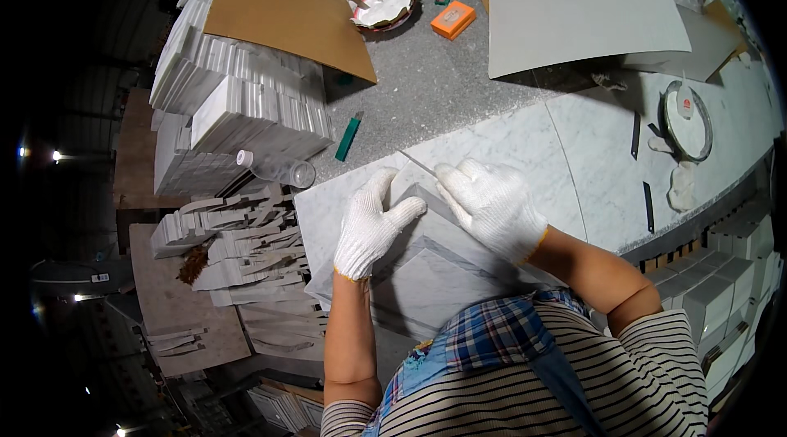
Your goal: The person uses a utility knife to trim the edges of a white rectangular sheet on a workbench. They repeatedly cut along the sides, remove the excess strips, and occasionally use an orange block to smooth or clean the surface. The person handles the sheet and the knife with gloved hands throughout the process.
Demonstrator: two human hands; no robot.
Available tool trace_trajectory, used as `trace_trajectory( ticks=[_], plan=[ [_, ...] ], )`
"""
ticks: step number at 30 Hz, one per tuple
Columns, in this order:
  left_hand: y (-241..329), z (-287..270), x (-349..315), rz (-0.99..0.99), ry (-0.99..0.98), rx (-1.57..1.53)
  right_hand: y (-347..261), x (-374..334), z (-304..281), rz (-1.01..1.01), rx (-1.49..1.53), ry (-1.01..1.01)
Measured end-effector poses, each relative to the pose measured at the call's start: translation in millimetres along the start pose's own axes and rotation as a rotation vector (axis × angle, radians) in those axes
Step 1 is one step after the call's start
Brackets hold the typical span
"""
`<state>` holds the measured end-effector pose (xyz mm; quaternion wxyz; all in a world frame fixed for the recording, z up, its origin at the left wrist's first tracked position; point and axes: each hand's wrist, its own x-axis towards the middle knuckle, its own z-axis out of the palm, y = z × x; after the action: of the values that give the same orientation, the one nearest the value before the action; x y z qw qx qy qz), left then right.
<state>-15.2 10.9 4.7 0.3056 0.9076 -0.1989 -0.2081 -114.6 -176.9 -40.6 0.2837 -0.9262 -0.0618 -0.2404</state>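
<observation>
My left hand (369,224), in a white knit glove, grips the left side of a marble tile's corner, thumb on top and fingers along the edge. The marble tile (438,232) is pale, with darker grey bands forming a point away from me. My right hand (492,206), gloved the same way, is closed around a thin grey blade-like tool (416,161). The tool's far end sticks out to the left, past the tile's corner. The tool's other end is hidden in the glove. My body covers the tile's near part.
Stacked marble tiles (254,113) stand at the left under a brown cardboard sheet (287,15). Nearby lie a green utility knife (349,136) and a clear plastic bottle (279,169). Farther off are an orange box (453,20), a bowl (385,8) and a large pale board (582,6).
</observation>
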Motion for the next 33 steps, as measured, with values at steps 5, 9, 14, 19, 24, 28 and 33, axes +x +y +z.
trace_trajectory(
  ticks=[5, 9, 14, 19, 24, 28, 33],
  plan=[
    [-7.2, 2.7, 0.5, 0.079, 0.041, 0.009, -1.3, 8.3, 5.4, 0.018, -0.014, -0.025],
    [-10.9, 4.1, 2.5, 0.080, 0.043, 0.025, -6.0, 18.3, 5.4, 0.071, -0.051, -0.091],
    [-17.4, 6.1, 3.7, 0.109, 0.043, -0.033, -2.7, 24.5, 3.9, 0.172, 0.054, -0.137],
    [-3.4, 2.6, -0.5, 0.067, 0.026, -0.055, 14.0, 19.3, 4.2, 0.319, 0.268, -0.008],
    [-2.4, 1.4, 1.5, 0.037, -0.002, -0.053, 33.0, 24.9, 2.0, 0.404, 0.722, -0.194],
    [-3.7, 2.1, 0.8, 0.049, 0.011, -0.045, 45.7, 29.4, 18.5, 0.454, 1.016, -0.359],
    [-4.4, 3.4, 1.3, 0.046, 0.023, -0.059, 68.2, 37.0, 39.4, 0.405, 1.212, -0.535]
  ],
)
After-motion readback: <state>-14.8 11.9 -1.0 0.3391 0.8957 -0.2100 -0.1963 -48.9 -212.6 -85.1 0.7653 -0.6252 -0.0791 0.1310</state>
